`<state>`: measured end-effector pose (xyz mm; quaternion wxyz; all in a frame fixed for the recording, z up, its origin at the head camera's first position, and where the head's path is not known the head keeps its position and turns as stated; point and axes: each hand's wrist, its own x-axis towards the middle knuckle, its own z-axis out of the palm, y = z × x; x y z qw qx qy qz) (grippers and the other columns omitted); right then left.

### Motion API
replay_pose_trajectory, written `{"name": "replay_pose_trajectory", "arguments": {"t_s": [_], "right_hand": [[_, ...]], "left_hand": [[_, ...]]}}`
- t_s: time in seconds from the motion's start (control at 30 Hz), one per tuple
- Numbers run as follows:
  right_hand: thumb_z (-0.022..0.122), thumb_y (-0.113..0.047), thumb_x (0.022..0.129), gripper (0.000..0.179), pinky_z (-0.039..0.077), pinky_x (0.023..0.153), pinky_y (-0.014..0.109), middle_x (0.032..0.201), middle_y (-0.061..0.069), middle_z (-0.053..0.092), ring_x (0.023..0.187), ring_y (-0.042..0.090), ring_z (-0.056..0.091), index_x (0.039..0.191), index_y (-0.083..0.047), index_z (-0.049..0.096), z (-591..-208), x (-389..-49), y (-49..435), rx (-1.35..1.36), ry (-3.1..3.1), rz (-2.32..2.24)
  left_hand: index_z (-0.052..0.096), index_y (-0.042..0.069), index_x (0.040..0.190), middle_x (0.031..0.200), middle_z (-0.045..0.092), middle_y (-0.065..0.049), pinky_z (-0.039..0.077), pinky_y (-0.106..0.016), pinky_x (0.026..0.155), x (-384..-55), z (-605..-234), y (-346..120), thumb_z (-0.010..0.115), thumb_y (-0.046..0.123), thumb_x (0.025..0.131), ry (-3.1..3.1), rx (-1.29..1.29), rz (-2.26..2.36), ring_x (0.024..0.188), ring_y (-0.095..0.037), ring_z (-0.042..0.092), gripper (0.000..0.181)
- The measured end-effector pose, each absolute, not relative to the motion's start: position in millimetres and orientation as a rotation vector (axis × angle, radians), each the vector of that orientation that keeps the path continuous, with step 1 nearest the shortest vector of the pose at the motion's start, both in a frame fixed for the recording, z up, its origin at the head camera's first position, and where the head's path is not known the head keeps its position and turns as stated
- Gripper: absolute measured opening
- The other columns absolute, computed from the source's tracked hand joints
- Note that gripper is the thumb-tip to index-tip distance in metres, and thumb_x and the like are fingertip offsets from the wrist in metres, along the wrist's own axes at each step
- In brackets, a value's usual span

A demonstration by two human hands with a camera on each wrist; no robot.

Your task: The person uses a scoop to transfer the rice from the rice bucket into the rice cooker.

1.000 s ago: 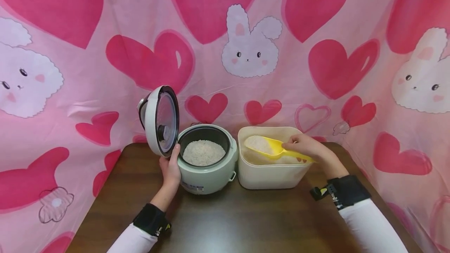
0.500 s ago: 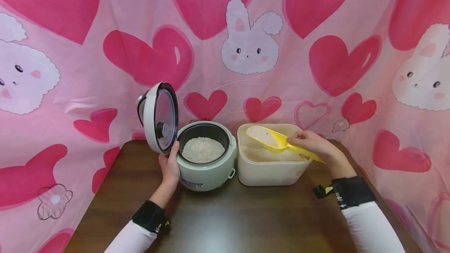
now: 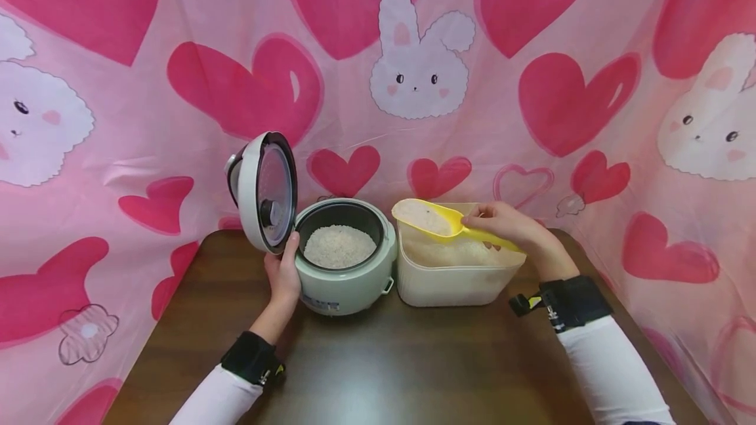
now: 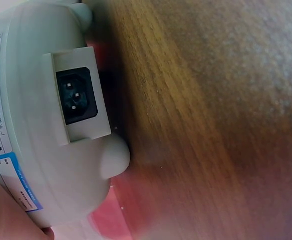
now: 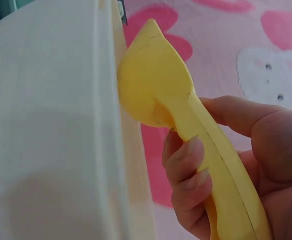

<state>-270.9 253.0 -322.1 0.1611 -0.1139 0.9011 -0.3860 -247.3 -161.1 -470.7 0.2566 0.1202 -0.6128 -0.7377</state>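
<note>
My right hand grips the handle of a yellow scoop loaded with rice. The scoop's tip reaches over the left rim of a cream-coloured bin, close to the rice cooker. In the right wrist view, fingers and thumb wrap the scoop handle beside the bin wall. A pale green rice cooker stands lid up, with white rice inside. My left hand rests against its left side, thumb up near the rim below the lid; its other fingers are partly hidden.
Cooker and bin stand side by side towards the back of a dark wooden table. Behind them hangs a pink cloth with hearts and rabbits. A power socket shows on the cooker's side in the left wrist view.
My right hand has raised the loaded scoop out of the bin and carried it left towards the cooker. My left hand has stayed against the cooker. The view has tilted slightly.
</note>
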Motion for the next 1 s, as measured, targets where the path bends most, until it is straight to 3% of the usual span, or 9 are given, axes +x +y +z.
{"name": "replay_pose_trajectory", "arguments": {"t_s": [0.3, 0.73, 1.0], "right_hand": [[0.069, -0.03, 0.099, 0.032, 0.054, 0.058, 0.032, 0.095, 0.012, 0.065, 0.069, 0.032, 0.06, 0.111, -0.001, 0.065, -299, -281, 205, -0.5, 2.598, -1.014], [0.073, -0.026, 0.096, 0.024, 0.054, 0.055, 0.03, 0.086, 0.011, 0.065, 0.061, 0.024, 0.063, 0.105, -0.005, 0.066, -279, -280, 138, -0.581, 2.715, -0.766], [0.076, -0.023, 0.094, 0.019, 0.057, 0.062, 0.031, 0.089, 0.007, 0.069, 0.071, 0.023, 0.063, 0.101, -0.007, 0.068, -276, -270, 112, -0.67, 2.84, -0.69]], "left_hand": [[0.063, -0.001, 0.136, 0.134, 0.068, -0.007, 0.039, -0.031, 0.114, -248, -471, -162, 0.063, 0.029, 0.103, -1.649, 0.329, -2.001, 0.118, -0.006, 0.058, 0.045], [0.064, -0.002, 0.135, 0.133, 0.068, -0.008, 0.039, -0.03, 0.113, -247, -470, -160, 0.064, 0.026, 0.101, -1.639, 0.333, -1.996, 0.116, -0.006, 0.058, 0.043], [0.064, -0.002, 0.135, 0.133, 0.068, -0.009, 0.04, -0.029, 0.112, -248, -469, -161, 0.065, 0.027, 0.101, -1.646, 0.336, -1.998, 0.116, -0.006, 0.058, 0.044]]}}
